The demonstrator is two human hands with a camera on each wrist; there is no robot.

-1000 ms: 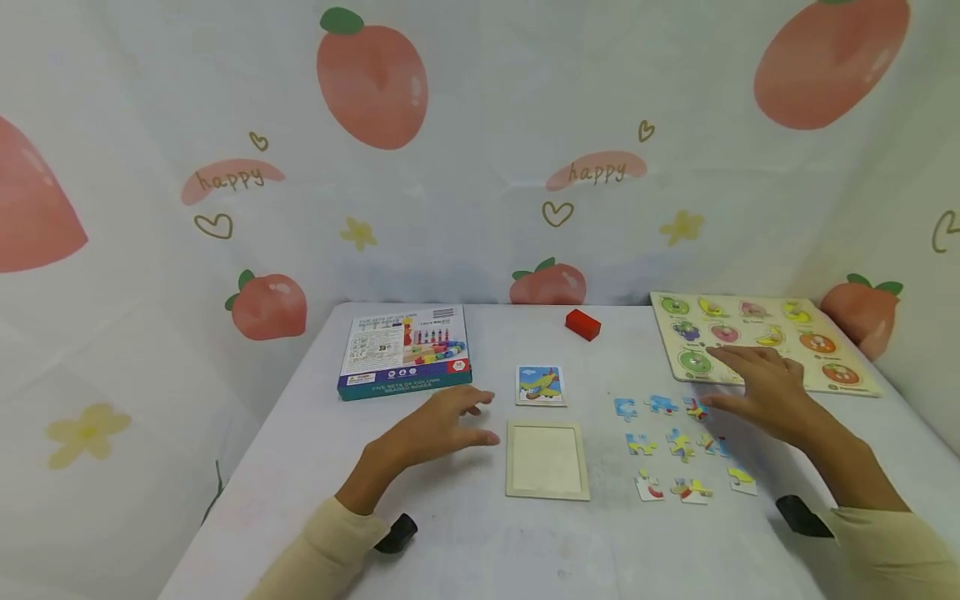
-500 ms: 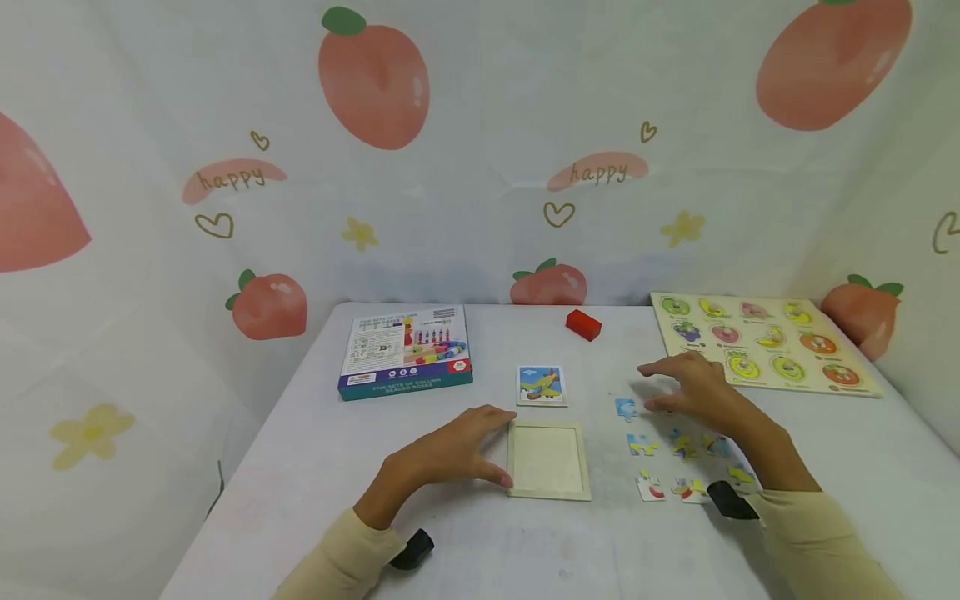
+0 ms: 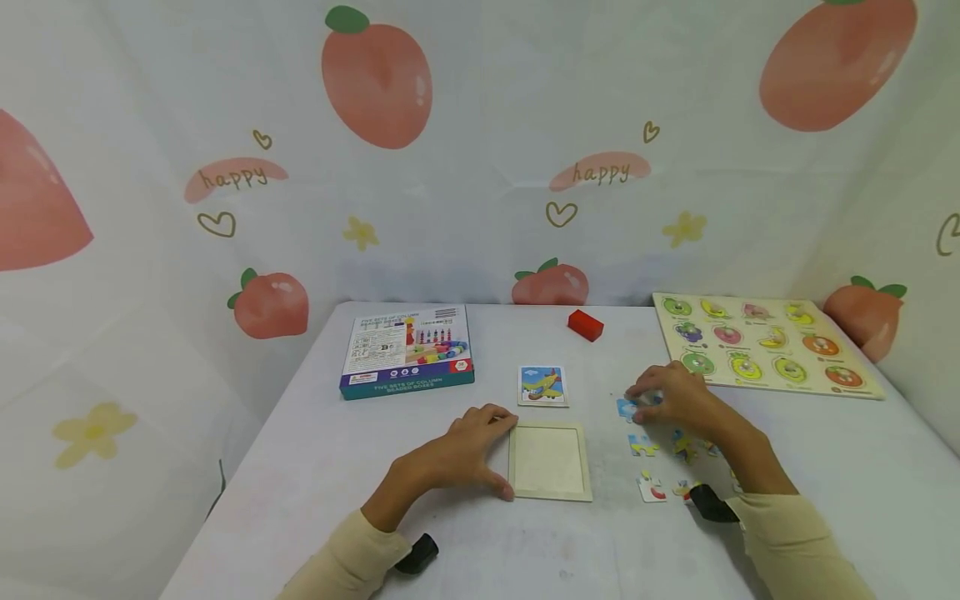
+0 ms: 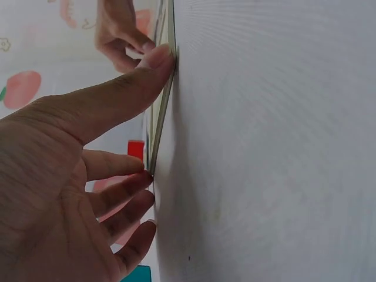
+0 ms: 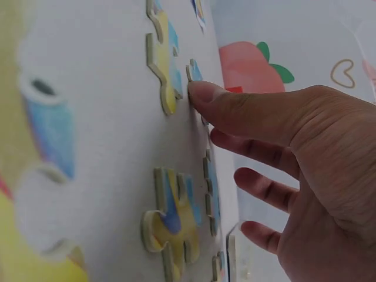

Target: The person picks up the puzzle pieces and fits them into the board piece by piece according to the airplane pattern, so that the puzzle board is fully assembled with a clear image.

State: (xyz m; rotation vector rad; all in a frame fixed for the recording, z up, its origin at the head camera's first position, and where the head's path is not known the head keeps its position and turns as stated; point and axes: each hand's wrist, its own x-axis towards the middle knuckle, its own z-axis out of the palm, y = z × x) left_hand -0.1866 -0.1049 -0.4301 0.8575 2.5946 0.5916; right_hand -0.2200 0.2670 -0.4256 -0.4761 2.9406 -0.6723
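Note:
A pale square wooden puzzle tray [image 3: 550, 497] lies on the table. My left hand [image 3: 465, 450] grips its left side, with the thumb at the near corner and fingertips at the far corner; the left wrist view shows the thumb [image 4: 158, 59] on its edge. To the right, several jigsaw pieces lie in loose rows. My right hand [image 3: 682, 402] has its thumb and index finger about the blue piece [image 3: 624, 408] at the far left of these rows. In the right wrist view the thumb [image 5: 205, 93] touches that piece; the index fingertip is hidden. My right forearm covers some other pieces.
An airplane picture card [image 3: 543, 386] lies beyond the tray. A boxed toy set [image 3: 407, 354] stands at the back left and a red block [image 3: 585, 325] at the back middle. The fruit peg board [image 3: 765, 343] lies at the back right, behind my right hand.
My left hand has moved right and come onto the tray's left side. My right hand has moved left from the fruit board, lowered, and brought thumb and index finger closer about the blue piece.

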